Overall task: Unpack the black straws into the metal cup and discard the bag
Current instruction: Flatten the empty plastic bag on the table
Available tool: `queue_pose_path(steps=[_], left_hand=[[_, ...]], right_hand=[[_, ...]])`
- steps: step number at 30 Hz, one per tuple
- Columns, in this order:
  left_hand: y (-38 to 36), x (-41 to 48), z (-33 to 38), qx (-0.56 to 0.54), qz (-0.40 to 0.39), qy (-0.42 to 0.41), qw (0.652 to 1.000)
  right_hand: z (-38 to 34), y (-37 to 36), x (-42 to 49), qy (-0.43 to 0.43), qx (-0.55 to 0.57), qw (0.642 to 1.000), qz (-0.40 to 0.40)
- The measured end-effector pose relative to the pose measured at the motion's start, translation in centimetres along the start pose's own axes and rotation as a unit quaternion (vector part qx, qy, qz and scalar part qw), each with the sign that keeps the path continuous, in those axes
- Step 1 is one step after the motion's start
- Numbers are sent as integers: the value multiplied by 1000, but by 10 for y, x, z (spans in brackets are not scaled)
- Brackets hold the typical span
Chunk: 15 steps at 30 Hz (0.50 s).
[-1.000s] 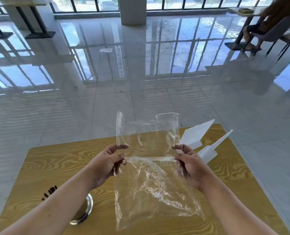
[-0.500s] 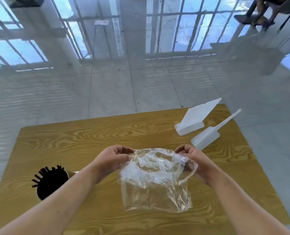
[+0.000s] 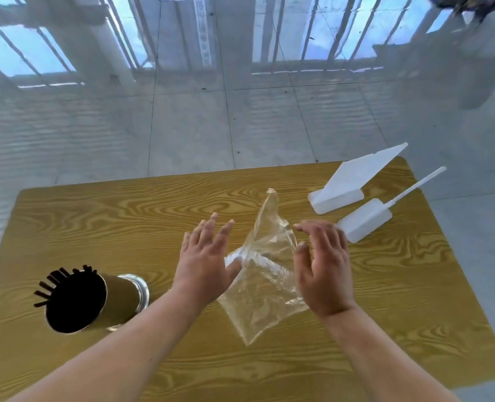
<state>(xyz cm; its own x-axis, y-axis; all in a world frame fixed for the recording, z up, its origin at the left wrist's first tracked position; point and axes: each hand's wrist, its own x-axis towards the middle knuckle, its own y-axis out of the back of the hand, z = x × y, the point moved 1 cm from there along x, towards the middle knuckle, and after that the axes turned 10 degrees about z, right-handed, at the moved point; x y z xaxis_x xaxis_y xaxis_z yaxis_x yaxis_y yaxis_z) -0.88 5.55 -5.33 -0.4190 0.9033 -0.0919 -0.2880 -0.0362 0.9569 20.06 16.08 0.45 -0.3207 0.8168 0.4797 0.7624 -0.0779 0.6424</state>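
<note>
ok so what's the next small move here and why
Likely pinch the clear bag with the right hand and lift it off the table to discard. The black straws already stand in the metal cup; the bag looks empty, and it lies between the open right hand and open left hand.

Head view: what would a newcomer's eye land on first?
The crumpled clear bag at the centre of the wooden table, peaked up at its far end, with the left hand and right hand spread open on either side of it. Next, the metal cup at the table's near left, with black straws poking from its mouth. Two white plastic pieces lie at the far right corner.
</note>
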Motion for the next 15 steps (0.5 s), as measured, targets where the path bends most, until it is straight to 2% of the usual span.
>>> queue_pose_path(steps=[2, 4, 6, 9, 11, 13, 15], left_hand=[[-4, 8, 11, -31, -25, -44, 998], [-12, 12, 21, -58, -50, -70, 995], [-22, 8, 29, -51, -68, -91, 992], [-36, -2, 32, -36, -84, -108, 990], [-41, -8, 32, -48, -92, -92, 990], [-45, -17, 33, -69, -99, -71, 990], [-50, -27, 36, -68, -98, -79, 990]], right_hand=[[-17, -11, 17, 88, 28, 996, -12], [-31, -27, 33, 119, 25, 990, -71], [-39, -45, 44, 103, -39, 980, -168], [-22, -63, 47, 18, -181, 938, -296], [0, -61, 41, -65, -172, 940, -286], [19, -49, 29, -131, -125, 960, -216], [36, -39, 10, -165, -120, 964, -168]])
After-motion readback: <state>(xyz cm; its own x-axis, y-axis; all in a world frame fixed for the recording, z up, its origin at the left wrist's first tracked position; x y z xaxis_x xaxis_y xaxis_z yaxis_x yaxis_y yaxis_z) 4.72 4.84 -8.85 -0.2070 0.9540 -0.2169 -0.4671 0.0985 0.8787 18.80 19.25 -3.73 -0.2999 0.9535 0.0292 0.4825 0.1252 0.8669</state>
